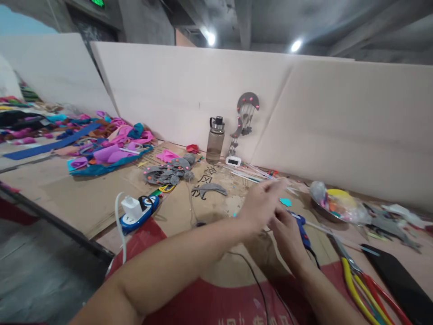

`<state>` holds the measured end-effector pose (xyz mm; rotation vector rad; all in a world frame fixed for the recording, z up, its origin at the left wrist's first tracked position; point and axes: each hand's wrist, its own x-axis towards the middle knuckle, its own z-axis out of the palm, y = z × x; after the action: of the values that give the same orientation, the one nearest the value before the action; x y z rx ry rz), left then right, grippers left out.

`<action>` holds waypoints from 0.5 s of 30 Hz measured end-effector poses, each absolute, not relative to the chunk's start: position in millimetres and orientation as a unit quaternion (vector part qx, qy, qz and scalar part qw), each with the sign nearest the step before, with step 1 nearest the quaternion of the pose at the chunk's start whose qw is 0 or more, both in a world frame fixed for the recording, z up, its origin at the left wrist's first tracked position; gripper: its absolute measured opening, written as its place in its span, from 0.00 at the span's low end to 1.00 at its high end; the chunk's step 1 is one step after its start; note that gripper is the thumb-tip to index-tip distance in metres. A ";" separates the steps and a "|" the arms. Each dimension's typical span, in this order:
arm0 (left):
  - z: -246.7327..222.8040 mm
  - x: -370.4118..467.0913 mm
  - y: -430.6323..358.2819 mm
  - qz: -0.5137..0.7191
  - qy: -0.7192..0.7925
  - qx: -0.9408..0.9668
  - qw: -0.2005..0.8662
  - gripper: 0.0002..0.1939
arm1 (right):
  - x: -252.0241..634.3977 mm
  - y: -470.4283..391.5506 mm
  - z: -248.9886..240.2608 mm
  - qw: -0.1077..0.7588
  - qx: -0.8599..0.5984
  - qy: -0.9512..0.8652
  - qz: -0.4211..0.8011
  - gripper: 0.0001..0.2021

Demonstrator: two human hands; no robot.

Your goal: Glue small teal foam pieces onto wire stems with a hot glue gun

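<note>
My left hand [260,203] is raised over the middle of the cardboard, blurred by motion, its fingers pointing up and right. Close beside and below it is my right hand [284,228], fingers bent towards the left hand; whatever lies between them is hidden. A blue glue gun [300,228] lies just right of my right hand. Behind the hands is a small turquoise felt piece [285,201]. A grey felt crescent [213,188] rests left of my left hand, and a grey felt cluster with pink dots [167,171] sits farther left.
A bottle [215,142] and small white clock [233,161] stand by the partition. Left are a power strip [140,214] and felt scraps [111,155]. Right are a metal bowl [328,212], yellow-handled scissors [355,284] and a black phone [395,280]. Cables cross the near edge.
</note>
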<state>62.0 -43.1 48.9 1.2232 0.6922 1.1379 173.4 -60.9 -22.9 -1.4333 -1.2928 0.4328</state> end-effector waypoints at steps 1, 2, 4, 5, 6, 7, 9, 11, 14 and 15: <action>43.9 57.7 -30.2 0.503 0.304 0.565 0.580 0.20 | 172.6 -62.3 -20.5 0.546 -0.605 -0.545 0.201 0.14; 38.6 52.9 -17.9 0.511 0.317 0.597 0.531 0.19 | 171.5 -63.9 -17.9 0.544 -0.604 -0.539 0.220 0.14; 29.5 43.1 0.1 0.475 0.348 0.623 0.515 0.15 | 168.9 -67.0 -13.0 0.544 -0.604 -0.533 0.236 0.13; 26.4 38.7 4.5 0.442 0.362 0.623 0.534 0.15 | 167.9 -68.4 -10.8 0.544 -0.603 -0.534 0.236 0.13; 24.6 34.7 5.9 0.409 0.373 0.622 0.554 0.14 | 167.3 -69.6 -8.8 0.543 -0.603 -0.537 0.231 0.13; 23.8 31.3 4.9 0.376 0.381 0.628 0.566 0.11 | 167.2 -70.5 -7.1 0.540 -0.604 -0.542 0.225 0.13; 23.9 26.3 -0.8 0.338 0.383 0.644 0.569 0.10 | 168.4 -71.5 -4.7 0.529 -0.611 -0.550 0.210 0.13; 23.2 23.4 -6.7 0.317 0.376 0.671 0.555 0.09 | 171.0 -71.7 -3.4 0.515 -0.618 -0.562 0.192 0.13; 16.7 21.4 -10.2 0.318 0.345 0.688 0.554 0.07 | 175.4 -70.9 -3.9 0.504 -0.616 -0.585 0.157 0.13; 13.5 21.0 -10.2 0.325 0.341 0.680 0.561 0.07 | 176.5 -70.5 -4.6 0.500 -0.611 -0.596 0.146 0.12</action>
<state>21.0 -10.2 13.5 1.6023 0.8036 0.7659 176.5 -70.5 -4.6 -1.4766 -1.4411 0.3542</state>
